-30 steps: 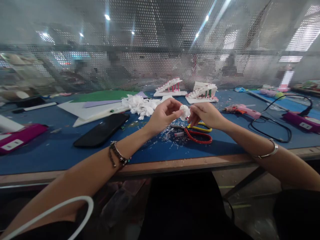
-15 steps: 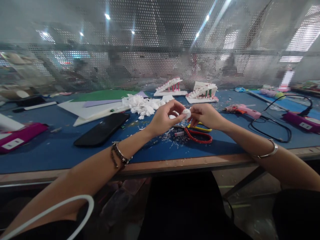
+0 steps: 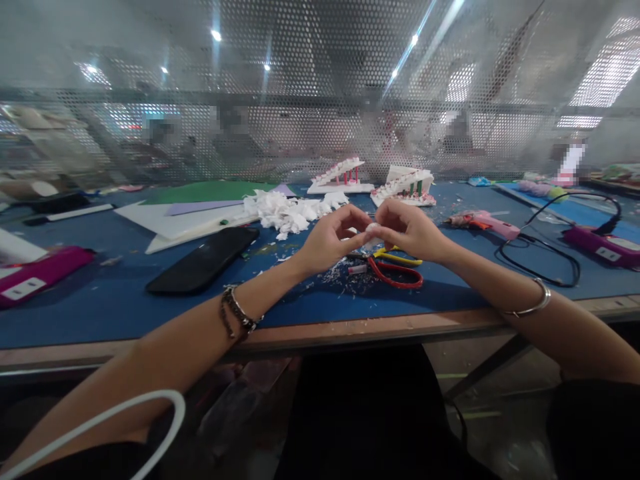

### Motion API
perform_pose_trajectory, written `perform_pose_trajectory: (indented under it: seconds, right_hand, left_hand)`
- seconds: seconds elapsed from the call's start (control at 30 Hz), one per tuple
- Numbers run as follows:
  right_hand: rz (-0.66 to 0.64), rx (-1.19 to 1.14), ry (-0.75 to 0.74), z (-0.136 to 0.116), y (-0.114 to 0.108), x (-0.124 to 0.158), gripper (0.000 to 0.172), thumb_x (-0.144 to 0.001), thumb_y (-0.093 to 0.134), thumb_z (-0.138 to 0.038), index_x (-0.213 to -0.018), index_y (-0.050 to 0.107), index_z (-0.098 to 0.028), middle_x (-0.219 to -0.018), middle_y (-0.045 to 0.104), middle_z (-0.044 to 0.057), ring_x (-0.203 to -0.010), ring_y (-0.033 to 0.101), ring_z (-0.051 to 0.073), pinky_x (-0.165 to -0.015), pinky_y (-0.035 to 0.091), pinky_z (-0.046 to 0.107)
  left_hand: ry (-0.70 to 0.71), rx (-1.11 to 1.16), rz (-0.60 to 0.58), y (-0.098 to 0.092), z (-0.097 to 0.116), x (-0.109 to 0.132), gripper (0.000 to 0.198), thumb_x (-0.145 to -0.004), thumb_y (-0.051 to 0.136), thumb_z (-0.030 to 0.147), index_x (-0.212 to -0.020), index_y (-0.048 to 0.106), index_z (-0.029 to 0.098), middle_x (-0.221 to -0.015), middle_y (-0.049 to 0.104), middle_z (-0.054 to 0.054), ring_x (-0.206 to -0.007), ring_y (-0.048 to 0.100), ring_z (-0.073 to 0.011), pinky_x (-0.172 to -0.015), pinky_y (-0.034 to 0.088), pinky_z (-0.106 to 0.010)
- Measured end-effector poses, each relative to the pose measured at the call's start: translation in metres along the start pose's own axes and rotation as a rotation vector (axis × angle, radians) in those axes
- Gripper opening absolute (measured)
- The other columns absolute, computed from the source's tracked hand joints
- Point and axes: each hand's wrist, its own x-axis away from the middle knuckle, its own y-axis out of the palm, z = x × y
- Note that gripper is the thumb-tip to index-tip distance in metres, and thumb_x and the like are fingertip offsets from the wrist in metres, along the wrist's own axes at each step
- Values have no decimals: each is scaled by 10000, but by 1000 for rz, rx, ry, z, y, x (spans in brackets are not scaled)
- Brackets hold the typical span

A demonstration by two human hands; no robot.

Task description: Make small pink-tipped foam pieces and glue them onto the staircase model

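Lamps (image 3: pixel 217 35) flare into streaks above the worktop (image 3: pixel 125 307) — pale glare high to its right, deep shadow beneath it — and the perforated panel (image 3: pixel 310 127) behind it looks hazy.

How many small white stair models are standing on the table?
2. One stair model, with pink posts, stands at the back of the table; the other stair model, with green posts, stands to its right, beyond the right hand.

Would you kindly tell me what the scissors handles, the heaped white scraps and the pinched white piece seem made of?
Scissors handles: probably smooth plastic, given their shiny red and yellow.
Heaped white scraps: likely matte paper or thin fabric, crumpled and ragged.
Pinched white piece: perhaps similar paper, matte and pale, though mostly hidden.
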Motion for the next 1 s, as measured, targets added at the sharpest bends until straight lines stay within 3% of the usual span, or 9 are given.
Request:
perform_pose_trajectory:
  seconds: [0.23,0.57,0.83,1.0]
  right_hand:
    - [-129,-271,-18,0,-3,-2,227,-831,501,-383,-810,422,-171,-697,523,-41,-529,547,26,-497,431,160]
    - [-269,-628,141,7,-8,0,148,-807,564,-289,-800,465,-179,-727,537,-46,-589,552,31,-566,481,158]
    - [-237,-697,118,8,-6,-1,155,-791,590,-292,-824,514,-162,-673,580,-37,-546,570,30,-535,453,140]
    - [-187,-602,127,5,-7,-3,170,-796,578,-308,-811,525,-147,-665,579,-31,-530,546,29,-532,445,153]
  left_hand:
    - [31,84,-45,-3,-1,-1,210,-709,676,250,-838,539,159,-816,570,-4,-755,569,-86,-665,485,-187]
    - [-18,163,-112,-2,5,0,198,-698,680,269,-827,565,172,-823,598,-14,-720,569,-98,-638,475,-214]
    - [-76,284,-65,-1,-1,0,195,-678,698,260,-822,589,184,-777,599,15,-666,563,-80,-639,464,-214]
    - [-83,321,-52,-2,-4,-1,194,-677,702,252,-827,596,189,-784,591,12,-672,551,-74,-641,465,-198]
